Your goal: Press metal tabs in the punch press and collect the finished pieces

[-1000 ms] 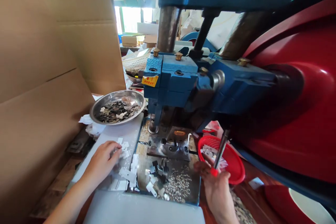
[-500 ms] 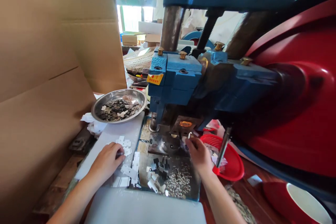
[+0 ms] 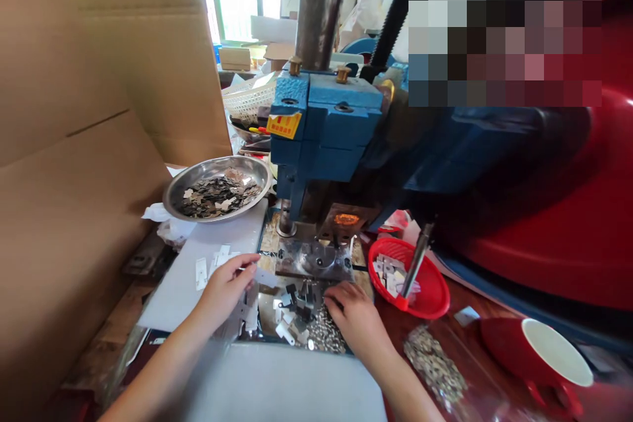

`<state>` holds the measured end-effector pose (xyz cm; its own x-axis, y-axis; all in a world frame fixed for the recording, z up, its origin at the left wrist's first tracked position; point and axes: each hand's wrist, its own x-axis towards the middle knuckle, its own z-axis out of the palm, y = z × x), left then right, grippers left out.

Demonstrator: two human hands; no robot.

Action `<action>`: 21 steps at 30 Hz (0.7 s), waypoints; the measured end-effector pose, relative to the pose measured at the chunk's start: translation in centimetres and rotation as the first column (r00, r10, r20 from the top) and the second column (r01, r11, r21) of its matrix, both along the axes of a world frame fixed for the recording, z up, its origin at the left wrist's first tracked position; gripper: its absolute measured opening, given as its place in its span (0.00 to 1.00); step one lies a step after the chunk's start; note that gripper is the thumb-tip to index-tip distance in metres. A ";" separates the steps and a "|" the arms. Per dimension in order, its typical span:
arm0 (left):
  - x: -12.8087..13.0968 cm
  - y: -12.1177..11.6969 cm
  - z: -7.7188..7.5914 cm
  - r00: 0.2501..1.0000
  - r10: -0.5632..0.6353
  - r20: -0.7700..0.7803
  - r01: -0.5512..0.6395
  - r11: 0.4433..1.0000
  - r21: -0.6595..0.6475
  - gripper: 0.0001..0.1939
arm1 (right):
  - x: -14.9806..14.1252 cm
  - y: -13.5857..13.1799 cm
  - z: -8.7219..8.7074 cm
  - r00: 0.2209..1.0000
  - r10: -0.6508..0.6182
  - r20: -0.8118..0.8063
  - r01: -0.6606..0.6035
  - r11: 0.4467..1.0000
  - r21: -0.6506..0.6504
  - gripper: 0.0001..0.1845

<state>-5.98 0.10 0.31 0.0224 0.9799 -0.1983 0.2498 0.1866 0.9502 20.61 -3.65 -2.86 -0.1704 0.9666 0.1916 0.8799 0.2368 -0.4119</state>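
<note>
My left hand is closed, thumb against fingers, on a thin flat metal plate at the front of the press die. Below and beside that hand lie more flat plates on the pale board. My right hand rests with bent fingers at the edge of a pile of tiny shiny metal pieces; whatever its fingertips pinch is too small to make out. Just left of that pile are small bent metal parts, some dark and some bright.
A blue press towers over the die, with a big red wheel at right. A steel bowl of metal parts stands at left by cardboard. At right are a red basket, a bag of small parts and a red mug.
My right hand has drawn back from the die to the pile of tiny pieces. My left hand has moved right toward the die with a plate. The view has shifted slightly.
</note>
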 end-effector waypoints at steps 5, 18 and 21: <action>2.1 -0.9 -0.2 0.975 0.043 0.219 -0.004 0.984 -0.178 0.21 | -0.6 0.7 0.2 0.985 -0.030 0.167 0.038 0.998 -0.044 0.09; 4.0 -0.3 -0.5 0.834 0.165 0.526 -0.010 0.959 -0.284 0.15 | -0.9 5.7 2.3 0.994 -0.066 0.081 0.031 0.924 0.380 0.13; 4.6 -0.2 -0.1 0.823 0.165 0.544 -0.001 0.958 -0.288 0.13 | -0.7 6.2 2.1 0.990 -0.059 0.127 0.002 0.911 0.412 0.13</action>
